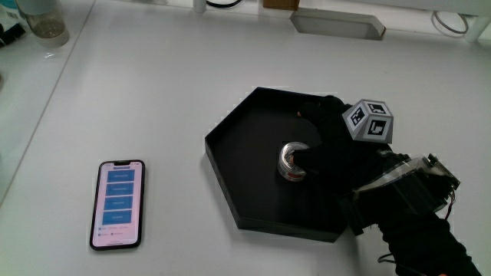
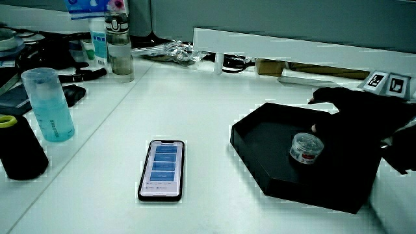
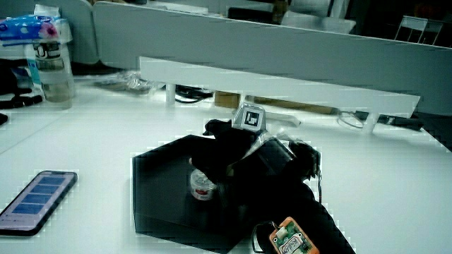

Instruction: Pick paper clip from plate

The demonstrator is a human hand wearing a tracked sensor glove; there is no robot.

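A black hexagonal plate [image 1: 230,146] lies on the white table. On it stands a small round clear container [image 1: 291,161] with a silvery top and a red-and-white label; no loose paper clip shows. The gloved hand [image 1: 337,149] reaches over the plate beside the container. Its fingers are spread: one stretches toward the plate's rim farthest from the person, and another touches the container's side. In both side views the container [image 2: 305,148] [image 3: 201,185] stands on the plate [image 2: 260,140] [image 3: 152,194] with the hand [image 2: 364,117] [image 3: 233,152] close against it. The patterned cube [image 1: 370,121] rides on the hand's back.
A phone [image 1: 117,203] with a lit screen lies flat beside the plate. A pale blue cup [image 2: 48,104], a dark cylinder [image 2: 19,148] and bottles [image 2: 119,49] stand at the table's edge. A low white partition [image 2: 292,49] runs along the table.
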